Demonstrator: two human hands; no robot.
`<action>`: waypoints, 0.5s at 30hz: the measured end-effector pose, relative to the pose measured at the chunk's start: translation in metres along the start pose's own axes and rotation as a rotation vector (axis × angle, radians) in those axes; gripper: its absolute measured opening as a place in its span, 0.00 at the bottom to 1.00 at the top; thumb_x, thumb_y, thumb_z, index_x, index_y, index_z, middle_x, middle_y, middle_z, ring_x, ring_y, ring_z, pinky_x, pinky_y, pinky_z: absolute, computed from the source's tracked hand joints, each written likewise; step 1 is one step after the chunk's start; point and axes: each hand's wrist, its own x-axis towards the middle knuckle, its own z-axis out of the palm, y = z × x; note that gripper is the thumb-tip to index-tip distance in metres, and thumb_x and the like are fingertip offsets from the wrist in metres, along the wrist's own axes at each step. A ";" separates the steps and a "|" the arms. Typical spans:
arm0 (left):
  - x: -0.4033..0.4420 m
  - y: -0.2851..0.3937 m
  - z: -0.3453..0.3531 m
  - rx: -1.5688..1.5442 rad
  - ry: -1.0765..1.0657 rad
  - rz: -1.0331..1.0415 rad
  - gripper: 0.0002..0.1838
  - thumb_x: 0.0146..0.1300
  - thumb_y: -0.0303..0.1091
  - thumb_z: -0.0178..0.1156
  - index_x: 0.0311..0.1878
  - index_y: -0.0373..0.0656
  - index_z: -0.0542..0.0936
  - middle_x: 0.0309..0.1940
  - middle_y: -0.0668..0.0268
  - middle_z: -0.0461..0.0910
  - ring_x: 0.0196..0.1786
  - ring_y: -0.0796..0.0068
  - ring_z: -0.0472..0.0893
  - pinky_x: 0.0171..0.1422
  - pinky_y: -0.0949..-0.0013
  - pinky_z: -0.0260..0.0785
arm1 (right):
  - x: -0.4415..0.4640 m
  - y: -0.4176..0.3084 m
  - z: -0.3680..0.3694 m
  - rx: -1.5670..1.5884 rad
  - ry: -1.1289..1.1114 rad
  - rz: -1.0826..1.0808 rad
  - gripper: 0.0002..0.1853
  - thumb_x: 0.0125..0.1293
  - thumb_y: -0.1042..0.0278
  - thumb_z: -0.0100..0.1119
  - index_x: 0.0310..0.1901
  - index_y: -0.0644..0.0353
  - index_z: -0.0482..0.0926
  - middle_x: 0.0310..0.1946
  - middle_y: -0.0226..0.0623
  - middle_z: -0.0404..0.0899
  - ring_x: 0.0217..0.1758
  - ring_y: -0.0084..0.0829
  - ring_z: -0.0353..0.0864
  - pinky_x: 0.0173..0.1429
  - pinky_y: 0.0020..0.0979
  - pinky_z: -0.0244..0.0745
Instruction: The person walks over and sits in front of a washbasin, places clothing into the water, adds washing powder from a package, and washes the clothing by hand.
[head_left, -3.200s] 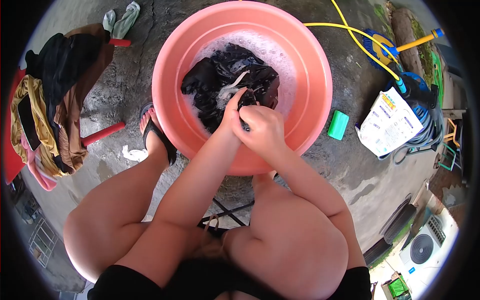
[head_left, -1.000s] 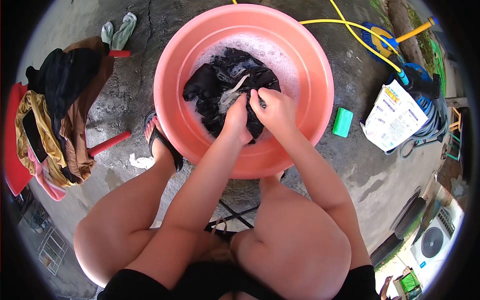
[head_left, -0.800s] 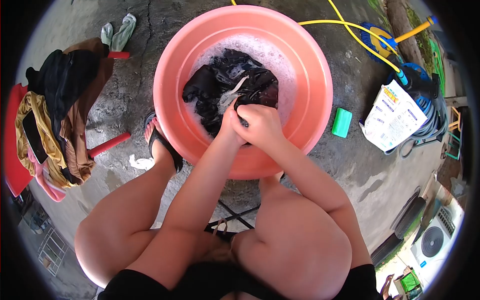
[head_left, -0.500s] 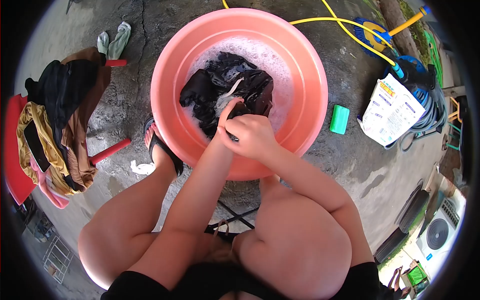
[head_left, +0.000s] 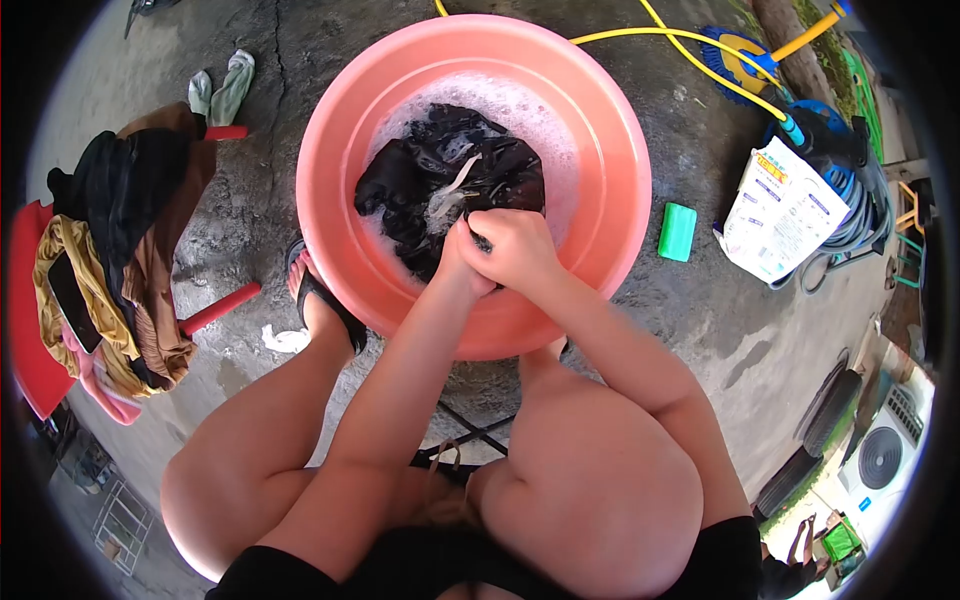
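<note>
A pink basin [head_left: 322, 150] of foamy water stands between my feet. In it lies a wet black garment [head_left: 400, 185] with a pale strip, like a drawstring [head_left: 462, 172], on top. My right hand [head_left: 514, 246] is closed over a bunched part of the black cloth at the near side of the basin. Pressed against it, my left hand [head_left: 464, 264] is closed too, its fingers mostly hidden under the right one. A bit of black fabric shows between the two hands.
Right of the basin are a green soap bar [head_left: 677, 232], a white printed bag [head_left: 785, 212], a coiled hose [head_left: 872, 215] and a brush head [head_left: 738, 62]. On the left, a red stool [head_left: 35, 330] carries clothes [head_left: 150, 225] and a phone [head_left: 73, 305]. White socks [head_left: 235, 85] lie beyond.
My left hand's raised finger has folded down, and both hands now press closer together on the cloth. The garment has barely shifted.
</note>
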 end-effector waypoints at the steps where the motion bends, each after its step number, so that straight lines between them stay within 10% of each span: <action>1: -0.004 0.003 0.003 0.033 0.030 -0.015 0.21 0.71 0.51 0.39 0.52 0.49 0.75 0.47 0.64 0.79 0.50 0.67 0.79 0.53 0.60 0.72 | 0.004 0.012 -0.004 -0.040 -0.025 0.070 0.15 0.56 0.62 0.59 0.16 0.57 0.71 0.14 0.39 0.72 0.19 0.42 0.75 0.23 0.40 0.69; 8: 0.016 0.030 -0.021 0.794 0.067 0.111 0.36 0.62 0.65 0.47 0.59 0.42 0.72 0.51 0.62 0.78 0.53 0.63 0.78 0.59 0.52 0.67 | 0.004 0.095 -0.060 -0.413 -0.062 0.458 0.11 0.53 0.59 0.63 0.31 0.56 0.77 0.27 0.42 0.81 0.32 0.42 0.82 0.36 0.39 0.76; 15: 0.013 0.050 -0.052 1.954 0.243 -0.079 0.44 0.51 0.67 0.57 0.56 0.33 0.76 0.61 0.47 0.70 0.70 0.49 0.61 0.69 0.55 0.58 | -0.014 0.059 -0.025 -0.554 -0.293 0.274 0.43 0.42 0.47 0.72 0.63 0.44 0.66 0.67 0.50 0.57 0.71 0.52 0.53 0.66 0.61 0.52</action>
